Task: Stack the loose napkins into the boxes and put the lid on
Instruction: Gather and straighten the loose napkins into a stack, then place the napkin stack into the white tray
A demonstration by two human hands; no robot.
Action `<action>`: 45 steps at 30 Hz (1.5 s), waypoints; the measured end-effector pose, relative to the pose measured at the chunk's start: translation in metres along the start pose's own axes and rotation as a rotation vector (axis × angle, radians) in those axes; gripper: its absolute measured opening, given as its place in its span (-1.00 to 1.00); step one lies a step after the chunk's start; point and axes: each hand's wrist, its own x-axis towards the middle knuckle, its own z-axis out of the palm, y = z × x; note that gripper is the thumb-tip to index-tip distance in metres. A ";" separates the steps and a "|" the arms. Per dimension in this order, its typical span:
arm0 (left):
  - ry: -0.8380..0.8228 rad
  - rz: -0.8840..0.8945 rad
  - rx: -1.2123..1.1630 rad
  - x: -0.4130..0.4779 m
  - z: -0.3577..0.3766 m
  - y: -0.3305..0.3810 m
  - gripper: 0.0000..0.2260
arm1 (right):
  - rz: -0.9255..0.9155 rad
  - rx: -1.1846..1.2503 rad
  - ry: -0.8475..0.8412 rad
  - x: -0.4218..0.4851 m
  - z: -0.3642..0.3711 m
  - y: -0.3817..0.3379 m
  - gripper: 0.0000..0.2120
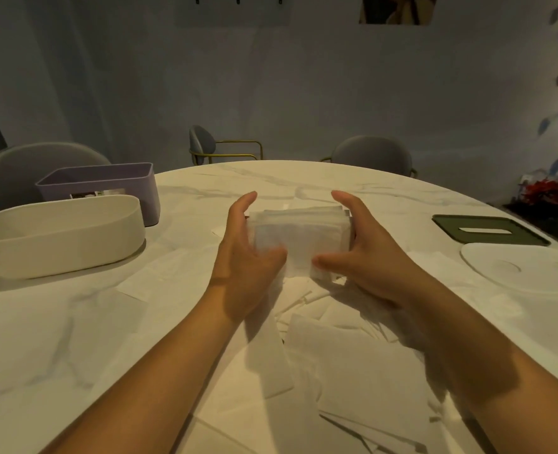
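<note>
Stack of white paper napkins point(298, 237), long axis left-right, on white marbled surface point(225, 178); left hand point(248, 253) and right hand point(359, 253) grip clamped on its ends. Cream oval plastic box point(58, 250) well left.

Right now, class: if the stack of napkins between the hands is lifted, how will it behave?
The stack of napkins is thin paper, so probably light. Its edges look uneven, so sheets may slide or fan out when tilted. It likely sags unless squeezed from both sides, as the left hand and right hand hold it.
</note>
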 end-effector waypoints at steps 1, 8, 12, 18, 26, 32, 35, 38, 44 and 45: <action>0.009 -0.031 -0.021 0.000 -0.001 0.001 -0.34 | 0.016 0.039 -0.008 0.001 -0.002 0.001 -0.34; -0.083 -0.302 -0.297 -0.002 -0.008 0.013 -0.51 | 0.152 0.282 -0.173 0.002 -0.018 -0.004 -0.53; -0.110 -0.395 -0.330 0.000 -0.011 0.016 -0.48 | 0.173 0.383 -0.102 0.002 -0.017 -0.009 -0.49; -0.264 -0.465 -0.364 -0.002 -0.016 0.021 -0.47 | 0.189 0.481 0.102 0.000 -0.006 -0.018 -0.57; -0.472 -0.467 -0.337 -0.008 -0.025 0.027 -0.56 | 0.085 0.385 0.134 -0.007 0.003 -0.030 -0.63; -0.581 -0.373 -0.186 -0.009 -0.032 0.041 -0.64 | 0.021 0.224 0.074 -0.006 0.008 -0.045 -0.53; -0.482 -0.337 -0.113 -0.006 -0.039 0.043 -0.76 | 0.016 0.196 0.111 -0.001 0.016 -0.053 -0.48; -0.380 -0.276 -0.149 -0.004 -0.048 0.045 -0.86 | 0.041 0.287 0.160 0.004 0.029 -0.064 -0.46; -0.147 -0.205 -0.206 -0.004 -0.082 0.054 -0.86 | 0.253 0.480 -0.094 0.010 0.061 -0.092 -0.39; -0.102 -0.202 -0.190 -0.005 -0.091 0.055 -0.83 | 0.280 0.468 -0.161 0.011 0.068 -0.099 -0.56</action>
